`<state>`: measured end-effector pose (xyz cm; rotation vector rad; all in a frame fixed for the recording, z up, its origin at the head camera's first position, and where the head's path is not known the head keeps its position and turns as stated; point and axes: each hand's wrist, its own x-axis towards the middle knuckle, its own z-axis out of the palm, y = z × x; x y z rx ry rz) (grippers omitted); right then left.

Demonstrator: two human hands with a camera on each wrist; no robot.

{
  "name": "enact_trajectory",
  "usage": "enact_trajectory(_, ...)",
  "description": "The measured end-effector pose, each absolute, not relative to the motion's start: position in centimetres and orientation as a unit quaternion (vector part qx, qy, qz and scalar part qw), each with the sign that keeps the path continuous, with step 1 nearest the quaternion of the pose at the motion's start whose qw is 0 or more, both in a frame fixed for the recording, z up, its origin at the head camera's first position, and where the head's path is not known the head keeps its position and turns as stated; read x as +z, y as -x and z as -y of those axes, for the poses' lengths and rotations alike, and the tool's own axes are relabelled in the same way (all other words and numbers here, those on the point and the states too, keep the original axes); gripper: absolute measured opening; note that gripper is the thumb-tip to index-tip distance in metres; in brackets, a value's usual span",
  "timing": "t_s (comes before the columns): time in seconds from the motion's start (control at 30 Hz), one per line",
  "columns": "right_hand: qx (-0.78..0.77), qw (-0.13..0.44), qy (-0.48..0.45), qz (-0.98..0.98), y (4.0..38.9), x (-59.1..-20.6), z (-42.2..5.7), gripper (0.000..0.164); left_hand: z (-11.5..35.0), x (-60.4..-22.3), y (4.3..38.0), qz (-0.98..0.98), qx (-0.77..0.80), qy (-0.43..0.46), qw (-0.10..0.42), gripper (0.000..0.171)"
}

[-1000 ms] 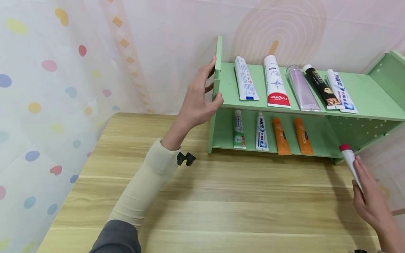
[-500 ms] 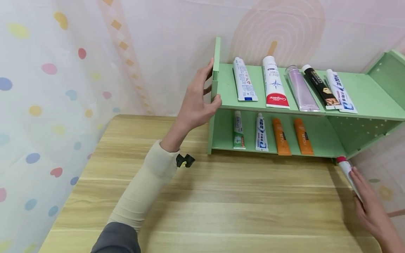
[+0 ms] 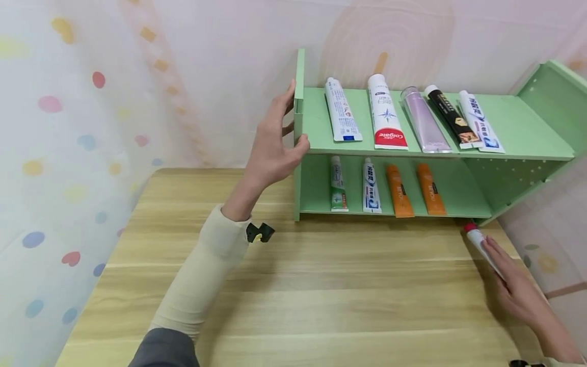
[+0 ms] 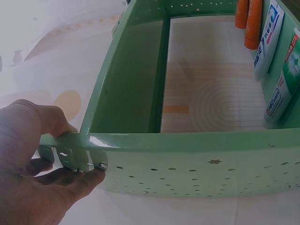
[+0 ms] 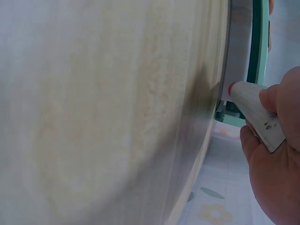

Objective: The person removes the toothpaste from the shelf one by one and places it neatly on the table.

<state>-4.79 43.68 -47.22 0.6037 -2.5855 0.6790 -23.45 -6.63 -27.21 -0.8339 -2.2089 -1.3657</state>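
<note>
My left hand (image 3: 275, 142) grips the left side panel (image 3: 299, 102) of a two-tier green shelf (image 3: 541, 127). In the left wrist view the thumb lies on one face of the panel and the fingers on the other. My right hand (image 3: 518, 285) holds a white tube with a red cap (image 3: 483, 247), near the shelf's lower right corner and apart from it. The right wrist view shows this tube (image 5: 258, 108) between thumb and fingers, cap end pointing away from the palm. Its label is hidden.
Several toothpaste tubes lie on the upper tier, among them a Colgate tube (image 3: 387, 114) and a black tube (image 3: 451, 114). The lower tier bears a green-and-white tube (image 3: 338, 186), a blue-and-white tube (image 3: 371, 186) and two orange tubes (image 3: 399, 191). The shelf stands on a wooden table (image 3: 348, 285).
My right hand has moved left and slightly down with the red-capped tube, toward the shelf's lower right corner. The left hand keeps its grip on the panel. The head view has shifted a little.
</note>
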Motion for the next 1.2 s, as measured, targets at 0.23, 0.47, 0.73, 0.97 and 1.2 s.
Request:
enact_trajectory(0.23, 0.215, 0.194, -0.225, 0.930, 5.1, -47.7, -44.1, 0.072, 6.7, -27.4, 23.5, 0.791, -0.488, 0.302, 0.213, 0.083)
enact_trajectory(0.47, 0.160, 0.128, -0.219, 0.954, 5.1, -47.3, -44.8, 0.110, 6.8, -27.3, 23.6, 0.786, -0.495, 0.302, 0.214, 0.084)
enact_trajectory(0.73, 0.169, 0.051, -0.212, 0.961, 4.2, -47.6, -44.3, 0.132, 6.6, -27.4, 23.6, 0.789, -0.491, 0.302, 0.214, 0.084)
enact_trajectory(0.97, 0.219, -0.013, -0.168, 0.961, 4.1, -47.3, -43.9, 0.123, 6.7, -27.4, 23.6, 0.791, -0.486, 0.304, 0.215, 0.084)
enact_trajectory(1.2, 0.195, -0.005, -0.144, 0.970, 4.9, -45.9, -43.9, 0.079, 6.7, -27.5, 23.5, 0.792, -0.484, 0.303, 0.215, 0.084)
